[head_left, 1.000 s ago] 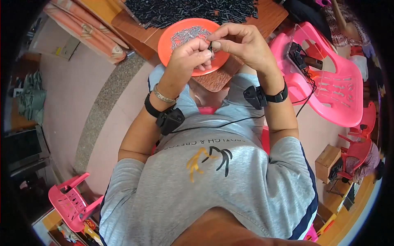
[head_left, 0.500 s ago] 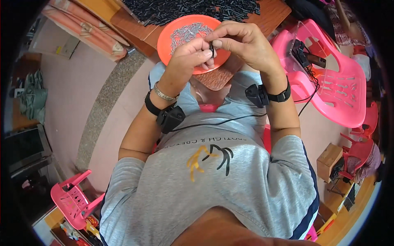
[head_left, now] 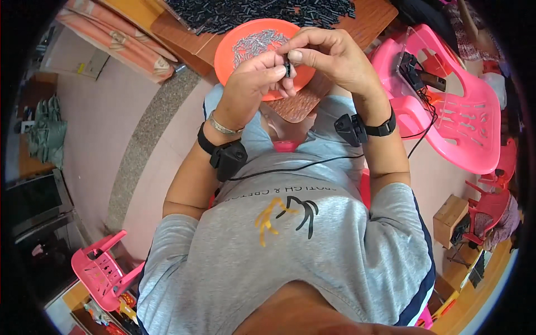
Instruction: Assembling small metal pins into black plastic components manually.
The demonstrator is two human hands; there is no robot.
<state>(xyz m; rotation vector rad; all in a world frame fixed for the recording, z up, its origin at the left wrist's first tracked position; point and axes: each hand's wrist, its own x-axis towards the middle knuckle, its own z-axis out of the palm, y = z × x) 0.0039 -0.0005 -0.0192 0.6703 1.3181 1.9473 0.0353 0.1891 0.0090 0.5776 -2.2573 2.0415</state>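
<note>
My left hand (head_left: 261,78) pinches a small black cylindrical part (head_left: 288,69) between thumb and fingers, holding it roughly upright. Close against it, my right hand (head_left: 326,54) has thumb and forefinger pinched together at the part's upper end; whatever lies between those fingertips is too small to make out. Both hands are above the right side of an orange-red round plate (head_left: 223,60). On that plate lies a heap of small silvery metal pieces (head_left: 258,44). Past it, a large pile of small black parts (head_left: 251,14) is spread over the brown table.
The brown wooden table (head_left: 375,19) reaches toward my knees under the plate. At right stands a pink plastic chair (head_left: 474,134) with a clear panel, black devices and cables on it. A black cable (head_left: 301,167) runs across my waist between two wrist-mounted devices. Another pink chair (head_left: 100,273) is at lower left.
Both hands stay almost in place over the plate. The black part and the left fingers have shifted very slightly; the right fingertips remain at the part's upper end.
</note>
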